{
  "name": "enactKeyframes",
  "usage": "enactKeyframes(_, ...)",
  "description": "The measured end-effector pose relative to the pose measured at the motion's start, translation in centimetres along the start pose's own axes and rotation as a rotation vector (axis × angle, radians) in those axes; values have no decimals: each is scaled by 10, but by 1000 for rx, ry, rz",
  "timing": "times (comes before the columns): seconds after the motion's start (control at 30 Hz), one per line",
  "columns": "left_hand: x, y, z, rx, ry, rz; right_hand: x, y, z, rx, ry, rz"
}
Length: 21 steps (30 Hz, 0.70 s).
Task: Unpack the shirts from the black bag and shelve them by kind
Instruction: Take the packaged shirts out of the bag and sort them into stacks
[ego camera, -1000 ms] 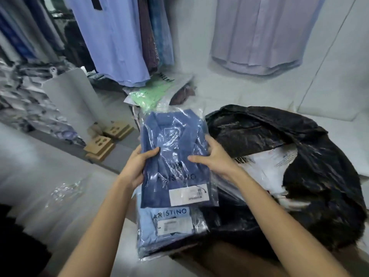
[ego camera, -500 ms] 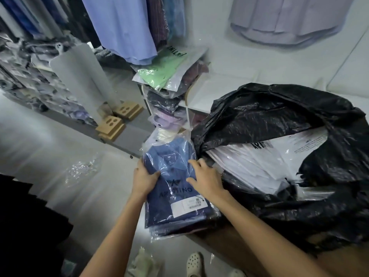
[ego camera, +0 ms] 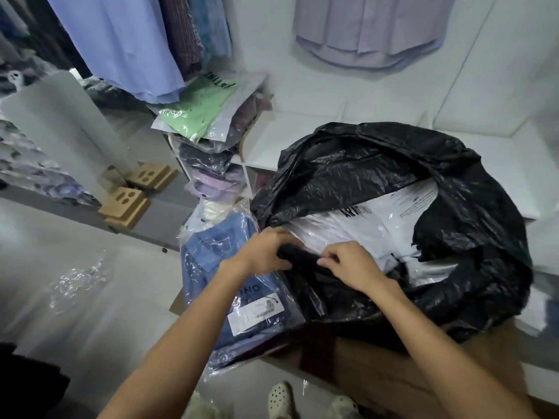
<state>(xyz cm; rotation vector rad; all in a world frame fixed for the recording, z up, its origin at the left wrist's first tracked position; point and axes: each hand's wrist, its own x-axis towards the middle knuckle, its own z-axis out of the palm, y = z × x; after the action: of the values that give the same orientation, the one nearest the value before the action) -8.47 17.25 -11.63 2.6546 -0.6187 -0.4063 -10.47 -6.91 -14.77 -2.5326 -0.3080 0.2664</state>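
Observation:
A big black bag (ego camera: 378, 176) lies open on a brown surface, with white packaged shirts (ego camera: 363, 228) showing in its mouth. My left hand (ego camera: 266, 251) and my right hand (ego camera: 352, 264) both grip the near rim of the black bag, fingers curled round the bunched plastic. Just left of the bag lies a stack of plastic-wrapped blue shirts (ego camera: 239, 285), the top one dark blue with a white label; my left forearm crosses over it.
Behind the blue stack stands a taller pile of wrapped shirts topped by a green one (ego camera: 196, 110). White shelf compartments (ego camera: 302, 137) lie beyond the bag. Shirts hang above. Wooden blocks (ego camera: 127, 204) sit at left, crumpled clear plastic (ego camera: 78, 282) lies on the floor.
Both hands have let go of the dark blue wrapped shirt, which now lies on the stack, and moved right to grip the rim of the black bag.

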Motion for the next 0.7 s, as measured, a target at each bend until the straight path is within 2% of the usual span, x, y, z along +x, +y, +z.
enactKeyframes(0.03, 7, 5, 2, 42, -4, 4, 2, 4, -4, 23, 57, 19)
enactKeyframes(0.1, 20, 11, 0, -21, 96, 35, 4, 8, -15, 45, 104, 29)
enactKeyframes(0.23, 42, 27, -22, -489, 332, -8, -4, 10, -54, 106, 250, -1)
enactKeyframes(0.33, 54, 41, -34, -741, 262, -27, -12, 10, -100, 160, 359, 8)
enactKeyframes(0.4, 61, 50, -43, -793, 223, 34, -16, 10, -128, 153, 392, 16)
enactKeyframes(0.53, 77, 81, -81, -845, 297, 127, -23, 13, -171, 267, 483, 50)
enactKeyframes(0.7, 84, 98, -125, -823, 380, 216, -50, 31, -202, 375, 382, 114)
